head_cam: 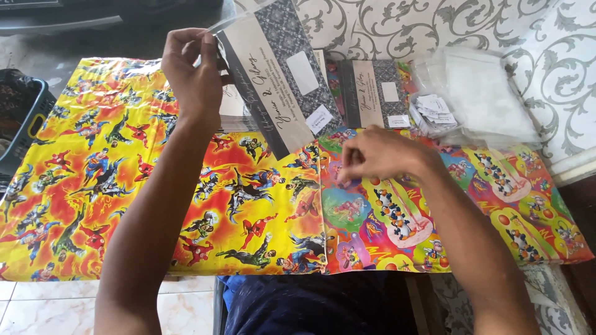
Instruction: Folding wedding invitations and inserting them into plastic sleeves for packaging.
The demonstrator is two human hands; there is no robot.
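— Above the bench [93,205], what is being held up?
— A card [279,74], grey-patterned with a cream band and white label, is held tilted inside a clear sleeve [233,18].
— What is seen around it?
— A card stack [375,93] and plastic sleeves [484,99] lie behind, on cartoon wrapping paper.
— And the fingers?
— The left hand [195,77] is pinched on the sleeve; the right hand [379,155] is loosely curled, nothing held.
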